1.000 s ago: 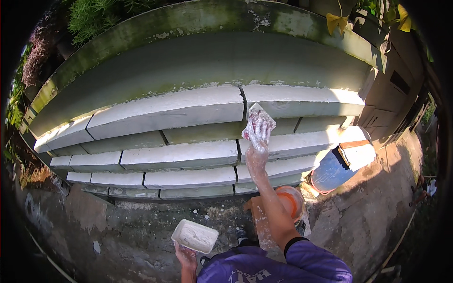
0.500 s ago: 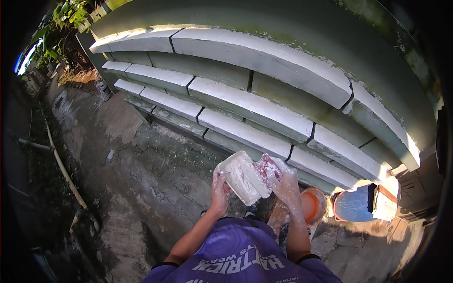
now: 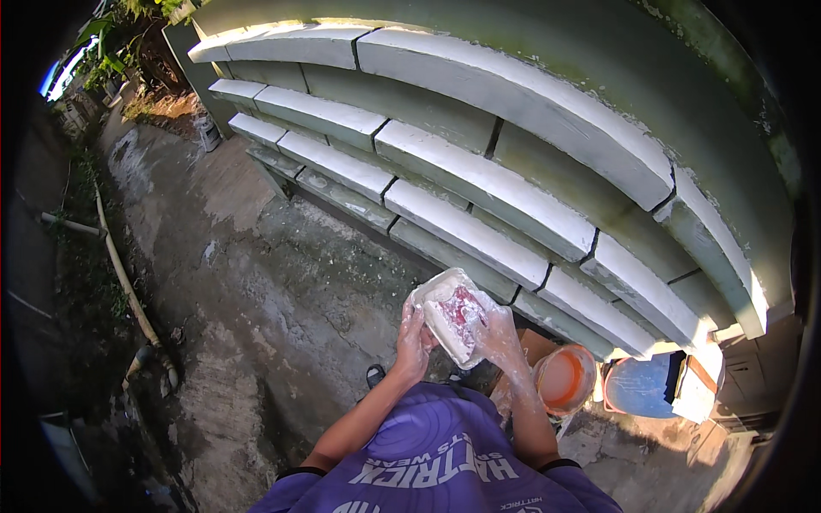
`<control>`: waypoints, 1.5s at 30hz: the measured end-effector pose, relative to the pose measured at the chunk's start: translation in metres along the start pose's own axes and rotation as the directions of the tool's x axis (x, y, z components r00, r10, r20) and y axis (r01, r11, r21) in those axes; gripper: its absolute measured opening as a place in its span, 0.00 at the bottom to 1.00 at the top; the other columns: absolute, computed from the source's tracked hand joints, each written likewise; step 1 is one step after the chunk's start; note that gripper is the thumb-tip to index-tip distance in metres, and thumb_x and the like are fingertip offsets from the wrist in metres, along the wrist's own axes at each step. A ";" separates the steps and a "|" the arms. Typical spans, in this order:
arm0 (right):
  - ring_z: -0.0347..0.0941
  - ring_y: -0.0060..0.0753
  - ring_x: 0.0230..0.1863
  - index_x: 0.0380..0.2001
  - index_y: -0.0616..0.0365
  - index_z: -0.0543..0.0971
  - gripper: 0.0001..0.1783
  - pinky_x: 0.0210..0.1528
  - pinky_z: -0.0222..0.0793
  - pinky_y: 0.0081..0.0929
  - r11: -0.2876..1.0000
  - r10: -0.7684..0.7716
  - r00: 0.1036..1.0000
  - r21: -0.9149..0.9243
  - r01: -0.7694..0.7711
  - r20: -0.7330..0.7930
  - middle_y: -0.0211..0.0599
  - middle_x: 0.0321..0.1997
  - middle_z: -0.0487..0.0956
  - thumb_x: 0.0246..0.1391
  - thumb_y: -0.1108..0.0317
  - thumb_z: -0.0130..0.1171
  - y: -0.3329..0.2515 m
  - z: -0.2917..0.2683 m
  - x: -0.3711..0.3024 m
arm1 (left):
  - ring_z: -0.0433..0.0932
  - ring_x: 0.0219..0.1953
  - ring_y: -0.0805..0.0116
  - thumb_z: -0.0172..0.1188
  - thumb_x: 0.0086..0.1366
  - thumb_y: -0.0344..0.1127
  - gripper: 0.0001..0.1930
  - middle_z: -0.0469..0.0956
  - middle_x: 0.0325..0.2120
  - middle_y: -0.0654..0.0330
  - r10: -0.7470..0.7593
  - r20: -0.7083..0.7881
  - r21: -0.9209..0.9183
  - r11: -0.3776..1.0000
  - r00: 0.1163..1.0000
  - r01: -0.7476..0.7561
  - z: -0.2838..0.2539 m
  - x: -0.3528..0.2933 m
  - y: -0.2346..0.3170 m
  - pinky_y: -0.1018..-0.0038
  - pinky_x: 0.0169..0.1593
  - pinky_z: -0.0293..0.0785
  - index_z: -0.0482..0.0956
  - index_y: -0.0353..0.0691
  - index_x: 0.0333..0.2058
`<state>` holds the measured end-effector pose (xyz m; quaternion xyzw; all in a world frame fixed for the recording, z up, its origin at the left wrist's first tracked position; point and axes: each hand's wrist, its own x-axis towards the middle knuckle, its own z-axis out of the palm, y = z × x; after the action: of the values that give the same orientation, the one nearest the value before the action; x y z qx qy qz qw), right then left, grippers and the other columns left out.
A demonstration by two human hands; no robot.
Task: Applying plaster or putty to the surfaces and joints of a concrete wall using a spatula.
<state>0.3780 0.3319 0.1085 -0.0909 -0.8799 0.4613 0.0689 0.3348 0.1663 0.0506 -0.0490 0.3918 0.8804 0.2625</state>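
My left hand (image 3: 414, 342) is closed around the near-left side of a shallow white rectangular tray (image 3: 451, 339), its inside smeared with white paste. In my right hand (image 3: 499, 332) is a red spreader (image 3: 467, 309) coated with the same white paste; its working edge is down in the tray, partly hidden by the fingers. Both hands and the right forearm are spotted with white. The tray is held in front of my body, just short of the stepped wall.
A curved wall with white-topped ledges (image 3: 479, 192) spans the far side, with dark gaps between blocks. At right stand an orange bucket (image 3: 590, 376) and a blue drum (image 3: 637, 386). A pipe (image 3: 115, 252) runs along the left of the concrete ground (image 3: 231, 342).
My right hand has brought the spreader from the tray's right edge over and into the tray. The view has shifted, so the wall sits farther right and higher.
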 end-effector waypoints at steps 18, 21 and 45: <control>0.75 0.25 0.50 0.55 0.67 0.75 0.19 0.53 0.69 0.27 0.877 0.168 0.961 0.478 -0.044 -0.221 0.36 0.47 0.81 0.62 0.74 0.51 0.040 -0.022 0.002 | 0.76 0.43 0.79 0.45 0.77 0.45 0.28 0.70 0.56 0.60 0.002 -0.072 0.021 1.000 0.997 -0.001 -0.018 0.009 -0.008 0.73 0.41 0.80 0.50 0.48 0.70; 0.74 0.27 0.53 0.61 0.65 0.68 0.22 0.57 0.70 0.26 0.618 0.277 0.911 0.783 0.075 -0.306 0.37 0.54 0.77 0.65 0.73 0.52 0.044 -0.036 -0.004 | 0.76 0.44 0.77 0.45 0.77 0.46 0.28 0.71 0.56 0.61 -0.039 -0.119 0.086 0.995 0.992 0.050 -0.024 0.012 -0.008 0.73 0.43 0.79 0.51 0.48 0.70; 0.59 0.51 0.72 0.60 0.55 0.77 0.33 0.74 0.50 0.60 0.511 -0.707 0.447 -0.833 -0.212 -0.548 0.46 0.69 0.69 0.47 0.85 0.52 0.117 -0.231 0.007 | 0.68 0.63 0.59 0.51 0.72 0.51 0.29 0.67 0.63 0.60 -0.020 0.011 -0.018 1.000 1.000 0.021 -0.067 0.006 -0.019 0.59 0.63 0.66 0.61 0.46 0.66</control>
<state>0.4301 0.5831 0.1426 -0.1730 -0.8230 -0.1353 0.5238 0.3315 0.1315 -0.0093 -0.0507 0.3821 0.8814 0.2731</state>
